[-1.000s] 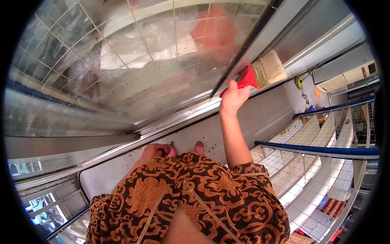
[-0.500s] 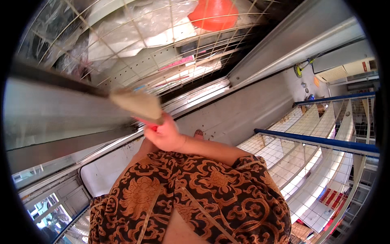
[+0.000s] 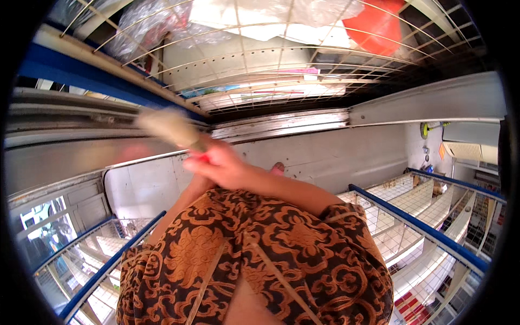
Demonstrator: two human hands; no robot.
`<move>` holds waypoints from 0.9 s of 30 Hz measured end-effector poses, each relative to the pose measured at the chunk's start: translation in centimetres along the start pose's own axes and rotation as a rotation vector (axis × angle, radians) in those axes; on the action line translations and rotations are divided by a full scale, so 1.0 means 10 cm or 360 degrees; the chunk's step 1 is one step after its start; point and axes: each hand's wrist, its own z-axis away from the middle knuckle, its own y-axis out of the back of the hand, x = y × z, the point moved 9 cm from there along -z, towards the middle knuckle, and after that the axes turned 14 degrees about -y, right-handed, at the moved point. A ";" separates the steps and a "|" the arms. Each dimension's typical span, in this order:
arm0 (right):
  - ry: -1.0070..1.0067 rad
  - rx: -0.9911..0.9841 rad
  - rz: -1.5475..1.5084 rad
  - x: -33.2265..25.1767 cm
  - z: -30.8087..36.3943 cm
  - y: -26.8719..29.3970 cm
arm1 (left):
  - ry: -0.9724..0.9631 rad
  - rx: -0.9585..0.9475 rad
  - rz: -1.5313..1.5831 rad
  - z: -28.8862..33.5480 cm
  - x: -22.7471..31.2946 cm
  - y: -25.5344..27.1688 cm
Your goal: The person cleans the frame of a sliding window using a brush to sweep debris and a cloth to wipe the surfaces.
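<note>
In the head view, the wire-grid shelf (image 3: 116, 70) is taken as the landmark. One flat paintbrush (image 3: 170, 130), pale-bristled with a red handle, is held just below the shelf's near left corner; its bristles are blurred by motion, and whether anything is touched by them cannot be told. By the right hand (image 3: 221, 164) the handle is gripped, with the fingers curled closed around it. The right forearm (image 3: 287, 186) is stretched across the body toward the shelf's left end, and the bristles are pointed leftward and up. The left forearm (image 3: 181, 208) is raised below the same corner; the left hand is mostly hidden behind the right, so how far it is opened, or whether anything is held, cannot be told.

On the shelf, one orange-red item (image 3: 374, 27) is seen toward the right, one white perforated panel (image 3: 233, 62) in the middle, and clear plastic wrapping (image 3: 141, 32), its pieces uncountable, at the left. Along the shelf's near edge a single pale metal track (image 3: 281, 123) is laid. Below the shelf, one pink slipper (image 3: 277, 169) is seen; farther to the lower right, two blue rails (image 3: 420, 227) are fitted to mesh racking.
</note>
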 end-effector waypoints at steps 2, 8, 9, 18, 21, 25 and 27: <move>-0.0315 0.0116 -0.0711 0.34 0.30 0.39 | 0.0007 0.0046 -0.0047 0.09 -0.07 0.06; -0.1066 0.1115 -0.0609 1.51 1.60 1.36 | 0.0121 0.0068 -0.0582 0.46 -0.23 0.33; -0.1205 0.0968 -0.0643 1.61 1.62 1.26 | 0.0230 0.0035 -0.0602 0.51 -0.24 0.36; -0.1547 -0.0230 -0.1834 2.17 0.13 -0.07 | -0.0200 0.0218 -0.0723 0.60 -0.24 0.58; -0.1571 0.0006 -0.2139 2.38 -0.04 -0.08 | -0.0296 0.0225 -0.0793 0.62 -0.21 0.64; -0.1342 0.0375 -0.1696 2.15 0.30 -0.06 | 0.0064 0.0209 -0.0546 0.69 -0.32 0.73; -0.1349 0.0339 -0.1654 2.07 0.48 -0.01 | 0.0043 0.0217 -0.0450 0.72 -0.34 0.76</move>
